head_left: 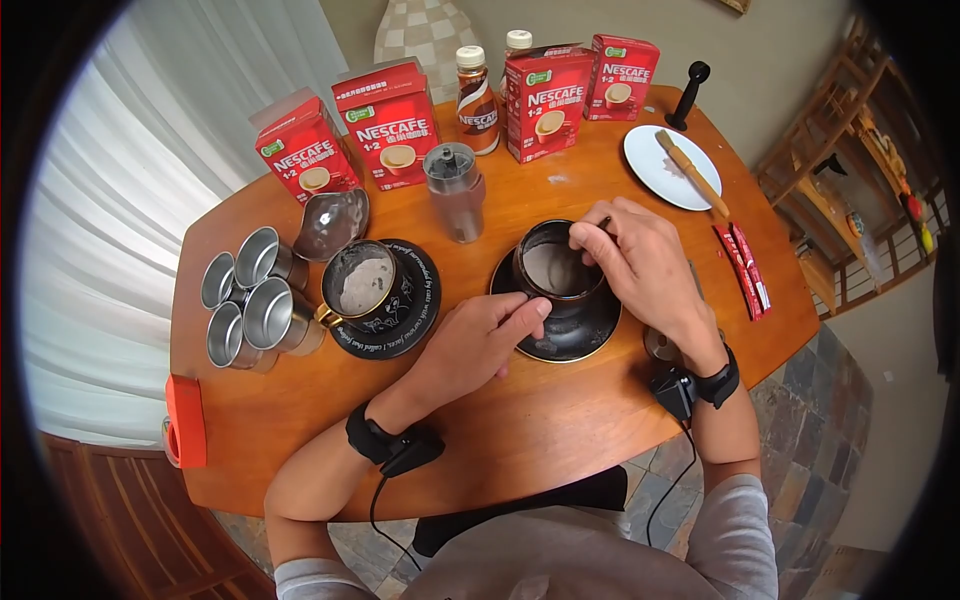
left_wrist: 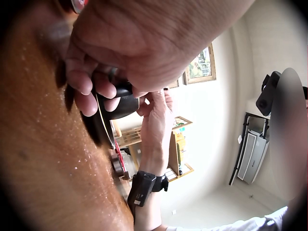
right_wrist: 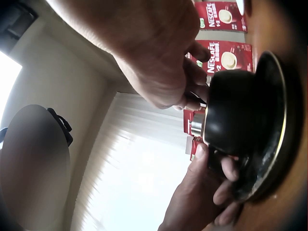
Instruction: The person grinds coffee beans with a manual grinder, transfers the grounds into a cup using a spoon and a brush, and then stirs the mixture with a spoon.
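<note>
A black coffee cup (head_left: 553, 262) with greyish-brown contents stands on a black saucer (head_left: 570, 343) in front of me. My left hand (head_left: 482, 335) grips the cup at its handle side, thumb at the rim; the left wrist view shows the curled fingers (left_wrist: 106, 86) low over the saucer's edge. Above the opposite rim, my right hand (head_left: 640, 255) pinches a slim, dark spoon-like utensil (head_left: 604, 223), mostly hidden by the fingers. In the right wrist view, those fingertips (right_wrist: 193, 103) are right at the cup's mouth.
Left of the cup, a second cup (head_left: 362, 282) of pale powder sits on a printed black saucer (head_left: 415, 310), beside several metal cups (head_left: 270, 312). Behind stand a grinder-like cylinder (head_left: 455, 195), Nescafe boxes (head_left: 395, 135) and bottles (head_left: 477, 105). A plate (head_left: 650, 165) with a brush and red sachets (head_left: 745, 270) lie right.
</note>
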Demonstrator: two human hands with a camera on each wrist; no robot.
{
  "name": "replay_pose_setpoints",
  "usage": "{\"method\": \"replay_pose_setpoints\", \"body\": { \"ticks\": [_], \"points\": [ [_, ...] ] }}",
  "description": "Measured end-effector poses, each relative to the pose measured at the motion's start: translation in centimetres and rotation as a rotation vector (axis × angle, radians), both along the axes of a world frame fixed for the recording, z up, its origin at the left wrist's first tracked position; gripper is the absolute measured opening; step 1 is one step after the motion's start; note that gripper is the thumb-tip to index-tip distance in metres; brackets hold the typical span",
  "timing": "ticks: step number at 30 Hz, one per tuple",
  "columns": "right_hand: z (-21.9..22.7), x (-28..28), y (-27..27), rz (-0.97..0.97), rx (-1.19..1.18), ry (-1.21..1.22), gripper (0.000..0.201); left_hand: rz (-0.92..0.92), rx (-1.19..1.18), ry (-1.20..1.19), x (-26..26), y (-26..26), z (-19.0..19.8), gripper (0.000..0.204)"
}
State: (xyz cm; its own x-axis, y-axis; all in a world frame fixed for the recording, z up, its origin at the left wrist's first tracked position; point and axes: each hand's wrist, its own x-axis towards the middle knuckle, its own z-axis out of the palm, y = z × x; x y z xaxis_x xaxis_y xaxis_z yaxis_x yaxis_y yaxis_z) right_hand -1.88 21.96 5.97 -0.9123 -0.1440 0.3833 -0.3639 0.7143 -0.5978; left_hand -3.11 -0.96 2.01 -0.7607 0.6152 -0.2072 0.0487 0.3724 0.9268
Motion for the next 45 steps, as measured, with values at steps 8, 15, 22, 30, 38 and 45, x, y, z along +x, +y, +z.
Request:
{"method": "replay_pose_setpoints", "body": {
  "ticks": [8, 15, 22, 30, 38, 45],
  "points": [
    [-0.5, -0.3, 0.0, -0.015, 0.017, 0.044, 0.023, -0.004, -0.007, 0.003, 0.0, 0.0, 0.1, 0.048],
    [-0.8, -0.2, -0.7, 0.076, -0.023, 0.115, 0.024, -0.003, -0.004, -0.005, 0.0, 0.1, 0.1, 0.047],
    [-1.0, 0.0, -0.9, 0.164, -0.090, 0.102, 0.023, -0.003, -0.012, -0.007, 0.0, 0.1, 0.2, 0.047],
    [-0.5, 0.0, -0.5, 0.057, -0.059, 0.037, 0.022, -0.003, -0.008, -0.002, 0.0, 0.0, 0.1, 0.048],
    [-0.8, -0.3, 0.1, -0.063, 0.006, 0.069, 0.026, 0.007, 0.005, -0.010, 0.0, 0.0, 0.1, 0.047],
    [-0.7, -0.2, -0.1, -0.037, -0.021, 0.046, 0.024, -0.002, -0.011, -0.008, 0.0, 0.0, 0.3, 0.046]
  ]
}}
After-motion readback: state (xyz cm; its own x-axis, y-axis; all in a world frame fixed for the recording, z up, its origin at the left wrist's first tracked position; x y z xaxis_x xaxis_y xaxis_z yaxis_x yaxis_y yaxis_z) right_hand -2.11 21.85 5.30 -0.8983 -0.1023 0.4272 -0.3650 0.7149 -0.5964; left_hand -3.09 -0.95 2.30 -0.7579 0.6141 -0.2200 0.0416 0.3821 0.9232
